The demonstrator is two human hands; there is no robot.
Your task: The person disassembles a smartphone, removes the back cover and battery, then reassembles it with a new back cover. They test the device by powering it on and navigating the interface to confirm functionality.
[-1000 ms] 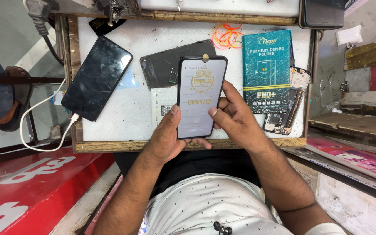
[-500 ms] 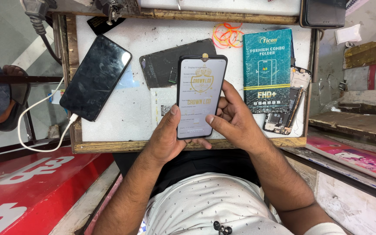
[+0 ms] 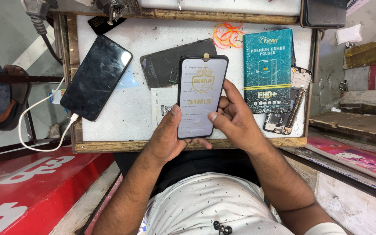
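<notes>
Currently, a person seated at a small white worktable (image 3: 131, 113) with a wooden rim holds a black smartphone (image 3: 202, 96) upright over the near edge of the table, its screen lit and showing a pale settings-like page under a protective film with a gold emblem. The left hand (image 3: 167, 137) is wrapped around the phone's lower left edge, thumb lying on the glass; the right hand (image 3: 233, 115) cups the right edge, thumb pressed on the lower screen (both hands are closed on the phone). Judging by the lit display, the handset powers on and the touch check seems under way; the film is still on. To the left lies a second dark phone (image 3: 95, 78) plugged into a white cable (image 3: 44, 130). Behind the held phone rests a dark back cover (image 3: 166, 65), to the right a teal display box (image 3: 268, 69) and an opened phone frame (image 3: 286, 109). The screen's small text is too fine to follow, and the fingers behind the phone are hidden.
</notes>
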